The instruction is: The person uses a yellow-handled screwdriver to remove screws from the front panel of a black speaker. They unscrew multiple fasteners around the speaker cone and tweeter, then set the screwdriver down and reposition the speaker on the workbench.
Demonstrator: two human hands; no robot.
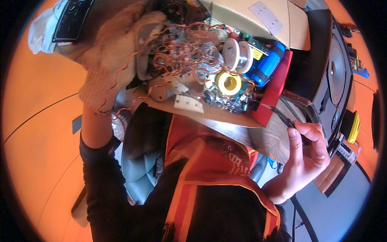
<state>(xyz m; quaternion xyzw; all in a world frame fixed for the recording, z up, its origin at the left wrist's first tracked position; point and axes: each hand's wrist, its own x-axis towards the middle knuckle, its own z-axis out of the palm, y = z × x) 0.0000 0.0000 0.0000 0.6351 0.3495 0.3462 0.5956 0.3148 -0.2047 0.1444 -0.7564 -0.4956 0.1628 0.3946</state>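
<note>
My left hand wears a tan knitted glove and lies at the left side of an open cardboard box full of electronic parts. How its fingers are bent is not clear, and I cannot tell if it holds anything. My right hand is bare and closed in a pinch on dark tweezers. Their tip points at the box's right side, next to a red strip. Inside the box are tangled copper wire, a white spool, a yellow spool and a blue cylinder.
A large black speaker stands to the right. Another cardboard box is behind the parts. A wooden surface shows under the box's right corner. A black panel lies at the far left, and a yellow object at the right.
</note>
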